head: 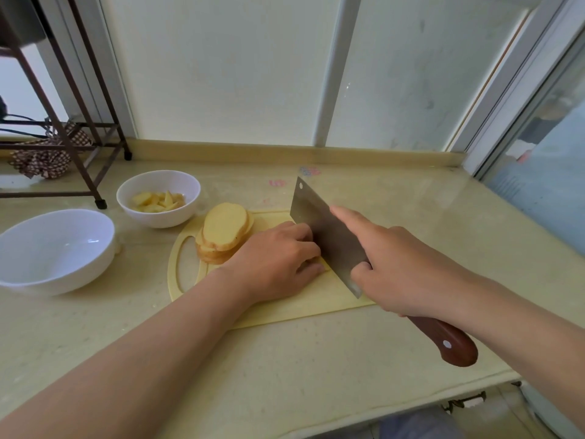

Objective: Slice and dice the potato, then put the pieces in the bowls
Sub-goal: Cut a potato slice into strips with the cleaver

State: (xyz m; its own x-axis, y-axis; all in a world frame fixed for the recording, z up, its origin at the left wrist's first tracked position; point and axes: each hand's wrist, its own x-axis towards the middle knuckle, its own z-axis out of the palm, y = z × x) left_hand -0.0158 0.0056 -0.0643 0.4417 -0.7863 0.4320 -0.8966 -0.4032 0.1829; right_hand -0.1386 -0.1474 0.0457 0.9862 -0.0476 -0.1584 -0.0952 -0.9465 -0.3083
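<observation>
Potato slices (224,231) pale yellow, stacked | left grip (278,258) curls round potato piece (322,265) | right grip (402,270) clasps cleaver (319,226)

Bright, soft daylight from frosted window panes (228,74) at far side; panes almost overexposed. Shadows on counter (316,359) weak, diffuse. Small glare spots inside white bowl (47,248) at near left. Cleaver blade (316,229) gives dull grey reflection. Wide-angle distortion: window frames bend at edges. Near corners slightly soft.
</observation>
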